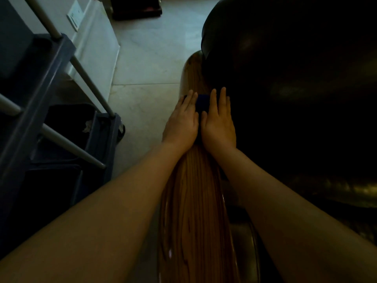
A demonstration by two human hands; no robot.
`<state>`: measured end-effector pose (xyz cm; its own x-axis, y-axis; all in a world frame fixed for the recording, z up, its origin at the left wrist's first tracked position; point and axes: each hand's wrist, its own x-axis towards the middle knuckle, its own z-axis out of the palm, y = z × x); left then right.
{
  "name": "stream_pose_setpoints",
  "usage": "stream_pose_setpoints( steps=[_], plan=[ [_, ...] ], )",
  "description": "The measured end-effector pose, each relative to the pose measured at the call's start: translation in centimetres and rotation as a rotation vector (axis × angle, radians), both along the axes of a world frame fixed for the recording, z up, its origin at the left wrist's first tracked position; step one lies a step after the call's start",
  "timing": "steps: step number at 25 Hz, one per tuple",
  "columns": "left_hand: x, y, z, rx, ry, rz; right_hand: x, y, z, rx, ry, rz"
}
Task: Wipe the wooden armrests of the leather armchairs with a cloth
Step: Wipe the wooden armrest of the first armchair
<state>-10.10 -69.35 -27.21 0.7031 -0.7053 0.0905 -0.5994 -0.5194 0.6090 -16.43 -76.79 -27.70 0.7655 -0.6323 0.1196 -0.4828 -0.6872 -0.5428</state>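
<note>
Both hands flat and open, side by side, pressed down on a dark blue cloth (202, 104). Left hand (181, 121) and right hand (219, 123) nearly touching, cloth under the palms and between the fingers. Wooden armrest (195, 201) right under the cloth. Dark leather armchair (285, 88) just right of the hands, blue cart (47, 82) well left.

The room is dim. The floor (151, 64) is pale stone tile with faint veins and thin seams. At left stands a dark blue cart (40, 94) with grey rails (89, 82), a bin (69, 127) on its lower shelf and a wheel (121, 130) on the tile. Behind it runs a light wall (95, 37) carrying a white plate (74, 15). A dark low piece of furniture (136, 9) sits far across the floor.
</note>
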Motion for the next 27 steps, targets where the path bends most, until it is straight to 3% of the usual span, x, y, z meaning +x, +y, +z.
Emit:
stream_pose_setpoints(
  steps=[4, 6, 9, 12, 19, 23, 27],
  plan=[
    [-2.1, 2.9, 1.1, 0.127, 0.079, -0.102, -3.6, 1.1, 0.6, 0.024, 0.166, 0.118],
    [-1.9, 4.0, 2.4, 0.102, 0.128, -0.039, -4.8, 0.3, 1.7, -0.013, 0.133, 0.148],
    [-1.2, 5.9, 3.9, 0.051, 0.051, 0.039, -6.1, -0.4, 3.2, -0.045, -0.003, 0.209],
    [-1.4, 6.7, 4.1, 0.198, 0.014, -0.031, -6.7, -0.2, 3.0, -0.104, 0.074, 0.290],
    [-2.8, 6.7, 4.8, 0.154, -0.008, 0.054, -6.1, 1.2, 4.0, -0.296, 0.191, 0.346],
    [-3.5, 7.1, 7.4, -0.009, 0.012, 0.114, -6.9, 1.0, 7.7, -0.138, 0.031, 0.271],
    [-3.9, 7.2, 13.8, -0.129, 0.061, 0.131, -7.9, 0.7, 14.4, 0.003, -0.100, 0.214]
  ],
)
